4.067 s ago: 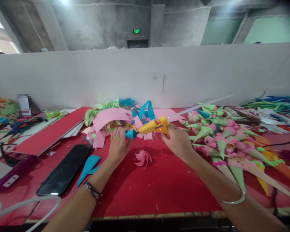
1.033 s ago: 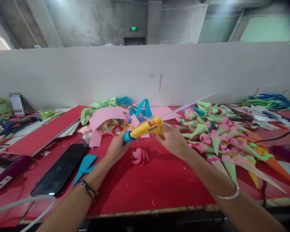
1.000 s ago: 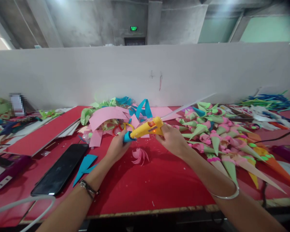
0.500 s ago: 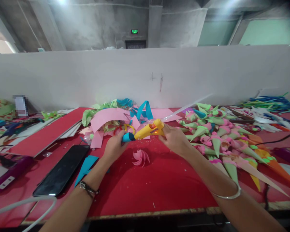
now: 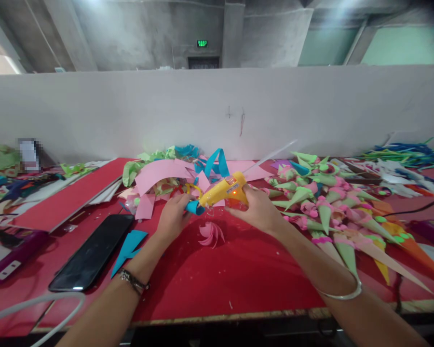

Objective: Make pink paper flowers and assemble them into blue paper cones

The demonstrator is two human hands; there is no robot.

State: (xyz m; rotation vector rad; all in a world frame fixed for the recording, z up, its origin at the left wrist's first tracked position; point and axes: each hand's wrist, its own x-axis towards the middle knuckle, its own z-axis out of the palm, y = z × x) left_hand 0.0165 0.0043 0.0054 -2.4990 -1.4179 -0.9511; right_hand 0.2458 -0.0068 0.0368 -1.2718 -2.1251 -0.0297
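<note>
My left hand (image 5: 173, 216) is closed on a rolled blue paper cone (image 5: 195, 207), its open mouth turned to the right. In my right hand (image 5: 258, 209) is a yellow hot glue gun (image 5: 222, 191) with a small orange light lit and a clear glue stick (image 5: 269, 158) poking out of its back. The gun's nozzle is at the rim of the blue cone; whether it touches I cannot tell. Just below, a pink curled paper flower (image 5: 211, 234) lies on the red tabletop (image 5: 224, 284).
A black phone (image 5: 94, 250) and blue paper pieces (image 5: 128, 250) lie left. Pink sheets (image 5: 162, 174) and scraps are heaped behind. Many finished paper cones (image 5: 325, 212) pile up at right. Purple power strip (image 5: 16, 258) far left; a white partition (image 5: 148, 115) at the back.
The glue gun has tilted, its rear and glue stick shifting left. The blue cone has turned, showing more of its mouth. My right hand's fingers now show lower around the handle.
</note>
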